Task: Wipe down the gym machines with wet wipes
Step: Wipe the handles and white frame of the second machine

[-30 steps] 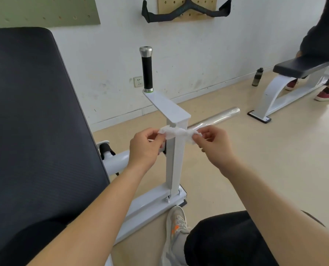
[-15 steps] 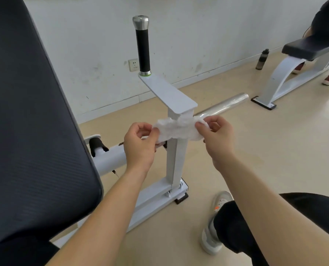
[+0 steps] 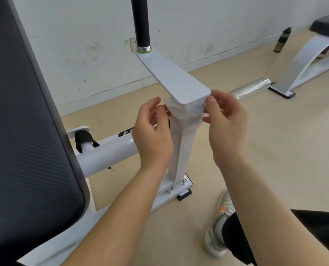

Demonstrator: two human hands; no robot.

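Both hands are up at the white post (image 3: pixel 180 154) now, one on either side. The wet wipe (image 3: pixel 184 111) is looped round the post's top, tucked right under the flat white arm (image 3: pixel 175 77). The left hand (image 3: pixel 153 131) pinches the wipe's left end with curled fingers, and the right hand (image 3: pixel 227 127) pinches the right end, thumb pressed by the arm's corner. The wipe stretches between them, hugging the metal. The big black pad (image 3: pixel 25 131) looms at the left.

I read no whole word: a black sticker (image 3: pixel 125 132) on the white tube (image 3: pixel 110 150) shows a striped emblem, its letters behind the left hand (image 3: pixel 153 135).
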